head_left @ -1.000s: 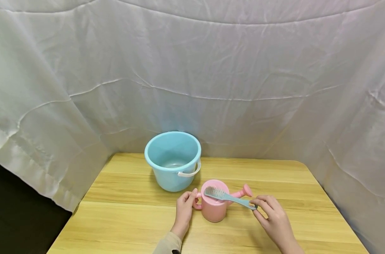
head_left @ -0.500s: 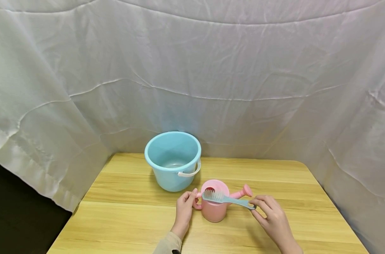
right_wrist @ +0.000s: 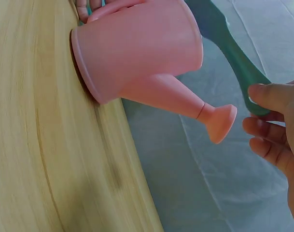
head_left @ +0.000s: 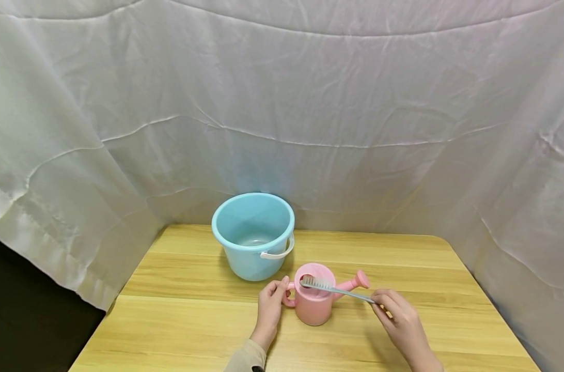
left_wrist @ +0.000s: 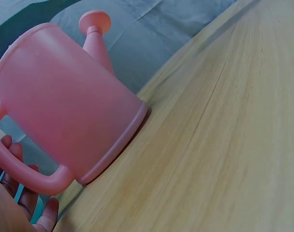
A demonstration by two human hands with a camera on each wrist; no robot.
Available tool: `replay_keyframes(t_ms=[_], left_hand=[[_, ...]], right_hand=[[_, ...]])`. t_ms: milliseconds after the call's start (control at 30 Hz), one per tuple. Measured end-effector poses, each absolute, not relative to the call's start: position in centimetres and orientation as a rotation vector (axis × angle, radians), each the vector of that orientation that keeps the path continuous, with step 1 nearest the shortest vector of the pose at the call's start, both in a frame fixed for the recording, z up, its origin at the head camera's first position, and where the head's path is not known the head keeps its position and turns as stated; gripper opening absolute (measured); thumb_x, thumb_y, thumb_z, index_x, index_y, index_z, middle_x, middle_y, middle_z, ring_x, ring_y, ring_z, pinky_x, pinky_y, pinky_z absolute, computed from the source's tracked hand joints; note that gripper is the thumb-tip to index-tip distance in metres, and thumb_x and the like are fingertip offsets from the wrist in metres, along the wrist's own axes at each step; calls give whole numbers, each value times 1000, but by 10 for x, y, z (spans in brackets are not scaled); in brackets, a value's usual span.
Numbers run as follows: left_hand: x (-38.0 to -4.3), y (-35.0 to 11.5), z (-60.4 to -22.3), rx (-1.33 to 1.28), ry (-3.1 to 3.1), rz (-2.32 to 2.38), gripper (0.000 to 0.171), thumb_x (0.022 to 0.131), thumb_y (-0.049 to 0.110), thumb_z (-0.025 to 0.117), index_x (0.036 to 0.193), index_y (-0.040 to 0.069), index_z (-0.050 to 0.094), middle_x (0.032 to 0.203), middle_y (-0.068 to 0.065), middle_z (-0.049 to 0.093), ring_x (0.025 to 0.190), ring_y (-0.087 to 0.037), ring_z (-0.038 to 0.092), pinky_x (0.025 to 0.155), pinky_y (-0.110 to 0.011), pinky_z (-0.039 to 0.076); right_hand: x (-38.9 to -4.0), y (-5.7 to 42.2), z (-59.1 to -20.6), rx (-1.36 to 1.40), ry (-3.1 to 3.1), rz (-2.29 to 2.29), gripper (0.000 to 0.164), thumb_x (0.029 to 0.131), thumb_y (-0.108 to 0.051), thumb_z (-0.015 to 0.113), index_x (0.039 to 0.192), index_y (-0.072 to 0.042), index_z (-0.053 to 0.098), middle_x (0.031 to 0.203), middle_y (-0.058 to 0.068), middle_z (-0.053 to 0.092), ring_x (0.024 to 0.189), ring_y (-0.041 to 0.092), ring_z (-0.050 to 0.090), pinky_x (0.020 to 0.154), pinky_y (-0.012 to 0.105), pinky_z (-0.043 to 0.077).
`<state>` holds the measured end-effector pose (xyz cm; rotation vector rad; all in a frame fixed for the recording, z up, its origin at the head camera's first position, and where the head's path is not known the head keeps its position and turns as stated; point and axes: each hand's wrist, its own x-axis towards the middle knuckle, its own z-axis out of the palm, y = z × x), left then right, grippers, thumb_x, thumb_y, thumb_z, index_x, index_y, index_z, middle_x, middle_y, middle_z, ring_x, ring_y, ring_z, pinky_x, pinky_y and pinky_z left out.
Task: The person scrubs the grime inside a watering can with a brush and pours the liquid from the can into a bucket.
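Light blue bucket (head_left: 245, 262) sitting upright near the back of the table (head_left: 184, 330), white handle (head_left: 278, 255) hanging on its right. Table's just yellowish wood grain, with kinda wrinkly grey curtains (head_left: 282, 103) behind and both sides.

Beige left sleeve (head_left: 245, 356)
Its plain cuff (head_left: 256, 347) ends near the wrist (head_left: 265, 335), a small black patch (head_left: 257, 369) beside it; right forearm (head_left: 425, 358) bare.

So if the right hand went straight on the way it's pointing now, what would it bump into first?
Most likely the pink watering can, at the round tip of its spout; the right hand points that way. Depth is hard to judge, so it might pass above.
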<state>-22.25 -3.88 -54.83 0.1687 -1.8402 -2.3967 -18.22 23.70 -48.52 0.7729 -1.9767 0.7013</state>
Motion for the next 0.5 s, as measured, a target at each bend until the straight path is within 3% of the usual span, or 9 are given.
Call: replay_keyframes(t_ms=[133,500], left_hand=[[-222,-39,-548,166,-1837,-2400,48,94,34,64,87,-13,58,71,-4,55,52,-15,61,66,-36,62],[-224,-38,-550,187,-1837,-2401,49,93,34,65,87,-13,58,71,-5,54,54,-16,60,68,-34,62]], right_hand=[[-183,240,-485,776,-1942,728,37,100,-30,52,78,-6,68,84,5,67,79,2,59,66,4,49],[-185,250,-478,720,-1858,668,39,100,-29,55,76,-1,69,80,9,67,79,8,59,83,0,47]])
